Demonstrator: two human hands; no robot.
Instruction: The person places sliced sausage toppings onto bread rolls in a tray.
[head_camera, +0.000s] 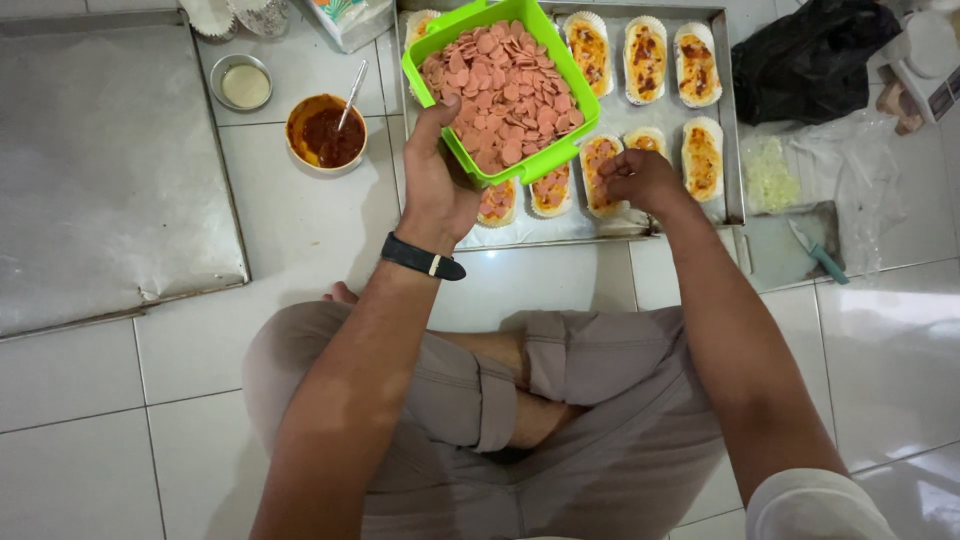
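Left grip: while the left hand (432, 190) clasps its near corner, the green tub (500, 85) of sausage slices (505, 80) hovers over the tray's (730, 120) near-left edge.
Right grip: right hand (635, 178) pinched onto 1 bun (598, 170).
Handling: light, stiff, tippy; support the rim and underside.
Floor: sauce bowl (325, 132) left.

We see a glossy green plastic box (500, 90), dull metal tray (728, 120), shiny white floor tiles (120, 400), matt cloth trousers (600, 400).

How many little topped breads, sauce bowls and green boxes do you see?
Topped bread pieces in white paper cups: 9
Round sauce bowls: 2
Green plastic box of pink sausage slices: 1
Total: 12
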